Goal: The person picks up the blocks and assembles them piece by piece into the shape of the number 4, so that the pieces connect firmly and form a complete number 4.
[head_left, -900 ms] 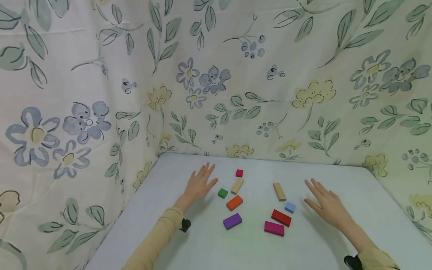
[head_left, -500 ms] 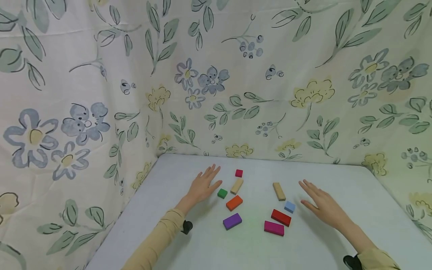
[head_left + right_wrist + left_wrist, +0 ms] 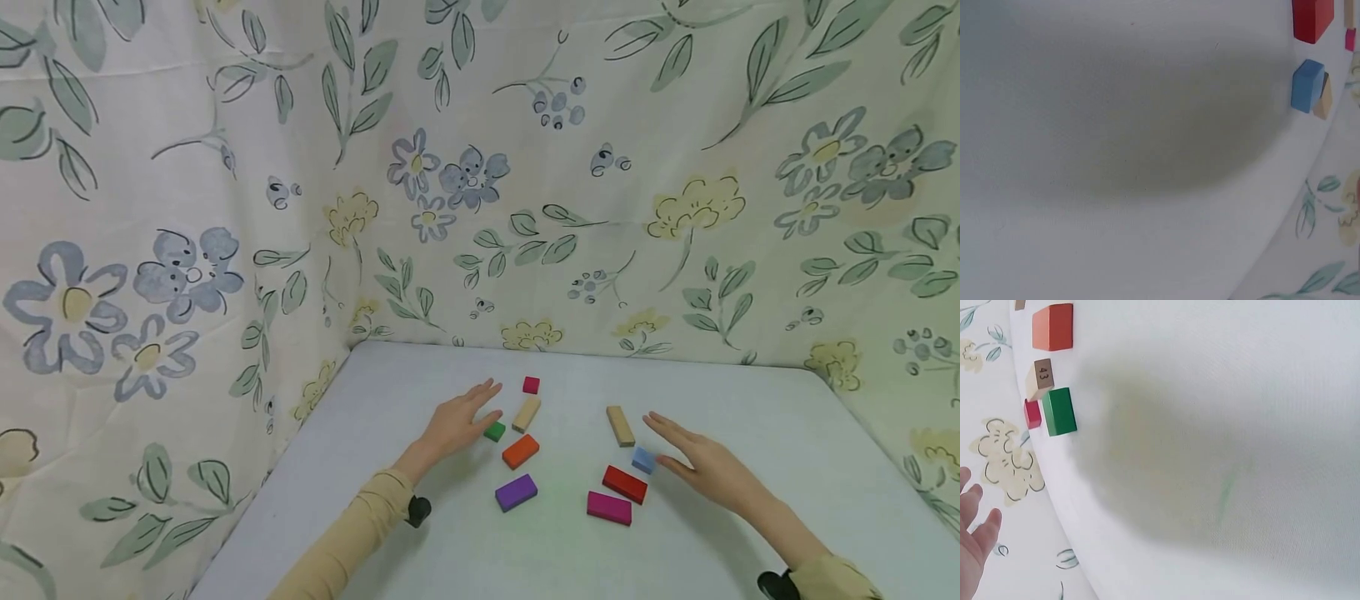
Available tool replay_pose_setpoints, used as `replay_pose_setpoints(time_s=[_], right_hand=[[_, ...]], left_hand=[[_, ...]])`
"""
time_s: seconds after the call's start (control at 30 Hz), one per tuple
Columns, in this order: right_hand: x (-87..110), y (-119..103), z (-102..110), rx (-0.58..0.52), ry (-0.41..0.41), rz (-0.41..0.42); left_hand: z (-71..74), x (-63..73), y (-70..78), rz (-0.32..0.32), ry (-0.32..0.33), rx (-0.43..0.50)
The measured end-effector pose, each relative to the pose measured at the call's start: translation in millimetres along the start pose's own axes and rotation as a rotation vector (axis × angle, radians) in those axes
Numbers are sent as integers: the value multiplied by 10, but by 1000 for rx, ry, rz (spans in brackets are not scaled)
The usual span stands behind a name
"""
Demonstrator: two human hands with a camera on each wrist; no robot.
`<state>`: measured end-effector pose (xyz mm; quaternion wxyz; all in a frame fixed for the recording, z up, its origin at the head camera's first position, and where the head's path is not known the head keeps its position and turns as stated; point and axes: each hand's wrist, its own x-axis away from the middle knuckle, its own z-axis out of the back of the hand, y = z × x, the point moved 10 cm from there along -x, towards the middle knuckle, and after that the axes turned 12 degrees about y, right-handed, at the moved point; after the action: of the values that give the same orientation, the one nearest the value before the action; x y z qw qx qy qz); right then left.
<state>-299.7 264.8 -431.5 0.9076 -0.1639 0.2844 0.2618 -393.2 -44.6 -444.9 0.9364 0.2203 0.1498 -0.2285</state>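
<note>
In the head view my left hand (image 3: 455, 423) is over the table's left side, fingers extended, its thumb overlapping the green block (image 3: 494, 431). A natural wood block (image 3: 527, 413) and a small crimson block (image 3: 531, 385) lie just right of its fingers. My right hand (image 3: 701, 462) hovers on the other side with fingers straight, the thumb tip right at the light blue block (image 3: 642, 460). Another wood block (image 3: 620, 426) lies left of its fingertips. Both hands hold nothing. The left wrist view catches only some left fingers (image 3: 985, 531) at its edge.
Nearer the front lie an orange block (image 3: 521, 451) and a purple block (image 3: 517, 492) on the left, a red block (image 3: 625, 484) and a magenta block (image 3: 609, 507) on the right. Floral cloth (image 3: 480, 283) hangs behind the white table (image 3: 555, 558) and at its sides.
My left hand has moved right toward the green block, its thumb now overlapping it. My right hand has moved left to the light blue block. The blocks lie as before.
</note>
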Motion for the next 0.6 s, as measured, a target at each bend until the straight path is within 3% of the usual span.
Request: replay_pose_setpoints(time_s=[0.13,0.4,0.6], right_hand=[[-28,-96,-37,-26,-9,43],[-63,-253,-100,-92,-65,74],[-55,-361,-154,-149,-114,94]], left_hand=[[-20,10,87,-55,-14,10],[-46,49,283,-172,-73,118],[-115,110,402,-205,-156,218]])
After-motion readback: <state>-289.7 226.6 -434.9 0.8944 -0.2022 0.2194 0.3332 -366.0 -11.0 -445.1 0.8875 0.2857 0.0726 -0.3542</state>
